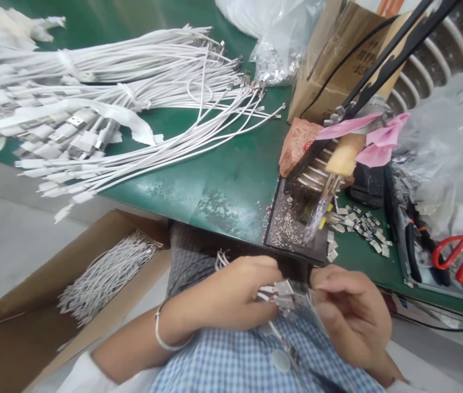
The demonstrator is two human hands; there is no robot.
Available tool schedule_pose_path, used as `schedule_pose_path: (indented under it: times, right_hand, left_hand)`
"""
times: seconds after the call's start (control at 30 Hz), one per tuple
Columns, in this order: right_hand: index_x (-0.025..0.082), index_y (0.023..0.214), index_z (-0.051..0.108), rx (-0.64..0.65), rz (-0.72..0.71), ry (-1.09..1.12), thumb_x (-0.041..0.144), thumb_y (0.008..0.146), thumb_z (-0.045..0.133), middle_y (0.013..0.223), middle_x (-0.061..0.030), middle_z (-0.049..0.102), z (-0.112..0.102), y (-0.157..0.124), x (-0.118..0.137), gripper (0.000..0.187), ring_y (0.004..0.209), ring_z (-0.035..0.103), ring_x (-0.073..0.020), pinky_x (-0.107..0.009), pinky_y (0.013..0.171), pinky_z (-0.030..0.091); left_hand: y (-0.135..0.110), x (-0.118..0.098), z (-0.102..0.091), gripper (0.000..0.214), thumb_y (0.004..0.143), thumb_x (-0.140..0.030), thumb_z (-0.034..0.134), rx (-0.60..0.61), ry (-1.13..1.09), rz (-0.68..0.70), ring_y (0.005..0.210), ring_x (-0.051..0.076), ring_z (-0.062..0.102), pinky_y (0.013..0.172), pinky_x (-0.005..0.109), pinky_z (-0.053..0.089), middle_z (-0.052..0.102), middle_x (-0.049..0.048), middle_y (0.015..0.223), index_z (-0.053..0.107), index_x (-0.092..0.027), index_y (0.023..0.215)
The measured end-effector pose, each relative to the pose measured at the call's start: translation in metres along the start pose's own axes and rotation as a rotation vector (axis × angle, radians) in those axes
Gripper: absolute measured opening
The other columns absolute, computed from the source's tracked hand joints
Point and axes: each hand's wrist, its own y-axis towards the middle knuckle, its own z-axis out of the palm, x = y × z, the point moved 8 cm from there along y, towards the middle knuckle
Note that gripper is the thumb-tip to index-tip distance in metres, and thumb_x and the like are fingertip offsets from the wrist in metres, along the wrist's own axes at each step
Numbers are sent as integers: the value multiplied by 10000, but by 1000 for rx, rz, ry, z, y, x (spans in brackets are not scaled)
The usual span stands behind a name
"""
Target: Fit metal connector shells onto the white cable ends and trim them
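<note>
Cables (265, 295) with metal plugs (284, 289) sit in the left hand (251, 295), near six o'clock in the view; that hand is closed on them, thumb below and fingers above, with the plugs poking out toward its three o'clock; more white cable (222, 260) shows at its eleven o'clock, and a white band (158, 330) rings the wrist. Right hand (354, 311), at four o'clock, has its fingers bent in, just beside the plugs; something clear and blurred lies by its fingertips, and I cannot tell whether it grips it. Both hands are over a checked apron (223, 360).

Green bench (239, 174) spans the view above; bundles (120, 65) of white cables lie on it at ten o'clock, some tied; a clear bag (276, 54) sits near one o'clock; a carton (333, 82), a brick (297, 144) and a ribbed hose (432, 60) are around two o'clock; a pink ribbon (383, 144) is just past the brick; loose connectors (362, 224) lie just below three o'clock, beside a dark plate (283, 221) dotted with metal bits; red scissors (461, 259) lie farther out. Open box (6, 349) at eight o'clock holds more cables.
</note>
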Motion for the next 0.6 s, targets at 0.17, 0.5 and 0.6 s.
schedule_pose_path:
  times: [0.17, 0.5, 0.6]
  right_hand:
    - [223, 1173, 626, 145, -71, -96, 140, 912, 596, 834, -51, 661, 8, 1, 3, 276, 711, 621, -181, -289, 590, 514]
    - [208, 835, 600, 23, 4, -153, 261, 949, 588, 650, 14, 537, -3, 3, -8, 126, 554, 501, -132, -258, 505, 396]
    - [206, 867, 610, -29, 31, -183, 244, 946, 582, 690, -3, 565, -7, 3, -10, 92, 608, 540, -148, -270, 534, 426]
  left_hand:
    - [-1, -4, -1, 112, 814, -113, 588, -15, 23, 33, 621, 102, 492, 572, 205, 392, 493, -23, 697, 557, -157, 716]
    - [-2, -7, -19, 165, 945, -236, 541, -177, -125, -33, 571, 84, 539, 563, 180, 423, 625, -13, 684, 616, -155, 822]
    - [1, -8, -22, 201, 948, -235, 508, -184, -125, -42, 562, 87, 531, 541, 180, 409, 622, -7, 672, 621, -153, 804]
